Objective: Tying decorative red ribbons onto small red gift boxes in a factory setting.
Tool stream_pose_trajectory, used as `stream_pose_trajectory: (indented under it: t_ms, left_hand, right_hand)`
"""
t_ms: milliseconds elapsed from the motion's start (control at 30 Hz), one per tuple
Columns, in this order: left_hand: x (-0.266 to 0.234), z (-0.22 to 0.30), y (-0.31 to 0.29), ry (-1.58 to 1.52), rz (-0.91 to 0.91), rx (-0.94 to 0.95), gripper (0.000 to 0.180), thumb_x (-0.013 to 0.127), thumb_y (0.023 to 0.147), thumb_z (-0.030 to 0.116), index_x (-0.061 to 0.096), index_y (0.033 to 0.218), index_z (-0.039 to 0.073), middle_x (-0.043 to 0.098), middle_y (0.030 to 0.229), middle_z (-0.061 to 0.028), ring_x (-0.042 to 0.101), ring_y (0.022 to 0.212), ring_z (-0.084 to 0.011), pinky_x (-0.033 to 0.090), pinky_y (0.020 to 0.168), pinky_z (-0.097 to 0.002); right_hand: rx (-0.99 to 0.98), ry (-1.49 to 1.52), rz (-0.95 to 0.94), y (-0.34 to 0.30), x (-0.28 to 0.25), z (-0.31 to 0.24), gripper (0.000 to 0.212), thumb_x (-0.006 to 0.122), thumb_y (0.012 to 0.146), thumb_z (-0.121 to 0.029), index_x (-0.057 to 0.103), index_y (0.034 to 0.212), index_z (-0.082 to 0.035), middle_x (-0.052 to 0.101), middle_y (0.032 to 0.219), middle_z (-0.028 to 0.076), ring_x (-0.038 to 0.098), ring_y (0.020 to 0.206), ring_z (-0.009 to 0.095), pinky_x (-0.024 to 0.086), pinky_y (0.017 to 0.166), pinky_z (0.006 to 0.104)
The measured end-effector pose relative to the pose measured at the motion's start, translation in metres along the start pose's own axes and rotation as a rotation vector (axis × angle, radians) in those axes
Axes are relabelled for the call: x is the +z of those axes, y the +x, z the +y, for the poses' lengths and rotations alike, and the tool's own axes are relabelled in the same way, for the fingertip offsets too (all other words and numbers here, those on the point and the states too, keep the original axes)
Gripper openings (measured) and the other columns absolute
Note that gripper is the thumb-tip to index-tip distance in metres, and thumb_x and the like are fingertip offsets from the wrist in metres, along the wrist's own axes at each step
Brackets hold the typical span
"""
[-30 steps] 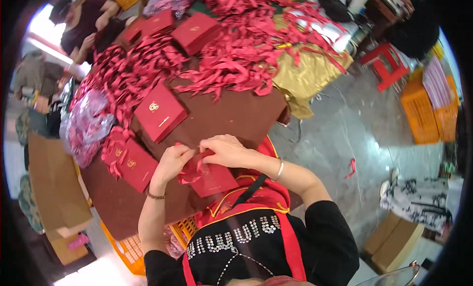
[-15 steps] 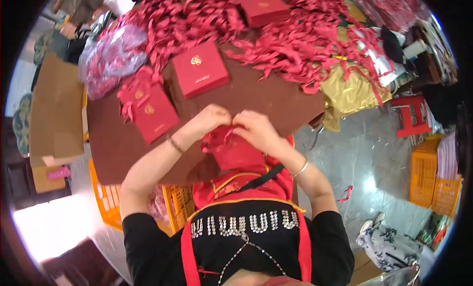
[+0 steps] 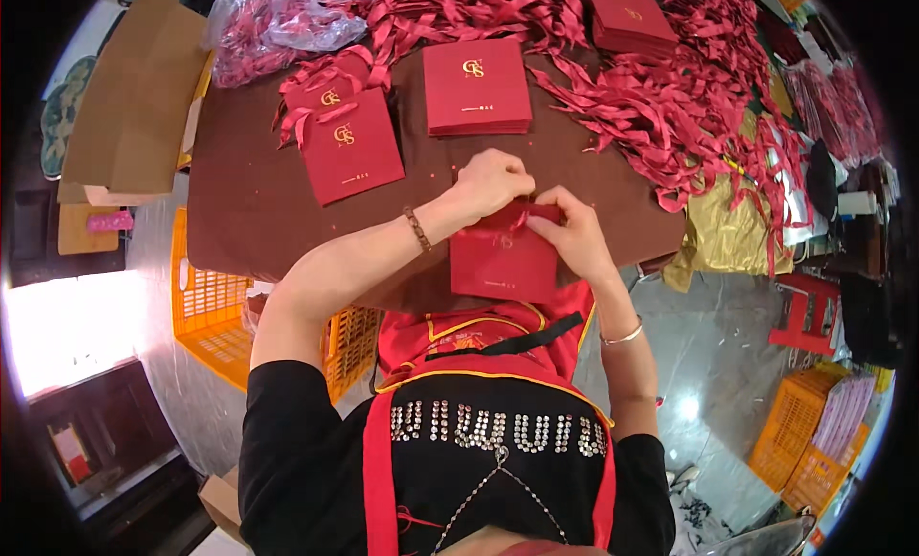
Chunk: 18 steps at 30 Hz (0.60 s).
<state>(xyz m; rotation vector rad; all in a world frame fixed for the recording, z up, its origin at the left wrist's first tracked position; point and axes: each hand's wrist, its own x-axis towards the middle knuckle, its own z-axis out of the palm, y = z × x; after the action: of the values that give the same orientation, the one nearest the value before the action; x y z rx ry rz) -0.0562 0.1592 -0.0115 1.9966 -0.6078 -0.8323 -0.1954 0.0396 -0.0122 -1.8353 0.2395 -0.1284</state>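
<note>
A flat red pouch (image 3: 503,266) with gold print stands at the near edge of the brown-covered table, close to my apron. Along its top edge runs a red ribbon (image 3: 520,221). My left hand (image 3: 492,183) is closed at the pouch's top, its fingers bent down; what exactly they grip is hidden. On the other side my right hand (image 3: 574,232) pinches the ribbon and top edge between thumb and fingers. Beyond my left hand lies a neat stack of red pouches (image 3: 477,89). Further left, another red pouch (image 3: 352,149) overlaps one with ribbon on it.
Heaps of loose red ribbons (image 3: 661,115) cover the table's far and right sides. Another red stack (image 3: 632,22) sits among them. A clear plastic bag (image 3: 287,24) is at far left, beside cardboard (image 3: 134,96). Orange crates (image 3: 212,312) stand below the left edge.
The view has shifted, so the table's things appear further right and higher. My hands have come slightly apart at the pouch's top, and its printed face now shows more plainly.
</note>
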Motion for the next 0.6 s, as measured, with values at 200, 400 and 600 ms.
stream_pose_trajectory:
  t_ms: [200, 400, 600]
  left_hand:
    - [-0.032, -0.010, 0.022, -0.235, -0.069, 0.059, 0.022, 0.061, 0.077, 0.021, 0.067, 0.079, 0.000, 0.060, 0.067, -0.0047, 0.054, 0.062, -0.0120, 0.045, 0.059, -0.0272]
    - [-0.065, -0.006, 0.007, -0.021, -0.207, -0.038, 0.036, 0.052, 0.092, 0.035, 0.061, 0.110, 0.005, 0.061, 0.084, -0.0019, 0.054, 0.071, -0.0091, 0.043, 0.062, -0.0224]
    - [-0.067, -0.002, 0.001, -0.156, -0.281, -0.028, 0.046, 0.043, 0.095, 0.044, 0.056, 0.121, 0.008, 0.063, 0.092, -0.0058, 0.057, 0.084, -0.0134, 0.047, 0.068, -0.0251]
  right_hand:
    - [0.103, 0.177, -0.002, 0.001, 0.004, 0.003, 0.016, 0.065, 0.078, -0.003, 0.058, 0.092, -0.002, 0.058, 0.076, 0.000, 0.050, 0.070, 0.005, 0.043, 0.062, 0.0227]
    - [0.075, 0.204, 0.008, -0.002, -0.012, 0.010, 0.014, 0.064, 0.081, -0.001, 0.055, 0.092, -0.004, 0.054, 0.083, -0.003, 0.050, 0.078, 0.005, 0.043, 0.070, 0.0198]
    - [0.064, 0.230, 0.010, 0.004, -0.013, 0.005, 0.015, 0.064, 0.080, -0.001, 0.056, 0.092, -0.003, 0.057, 0.081, -0.001, 0.050, 0.074, 0.005, 0.043, 0.067, 0.0211]
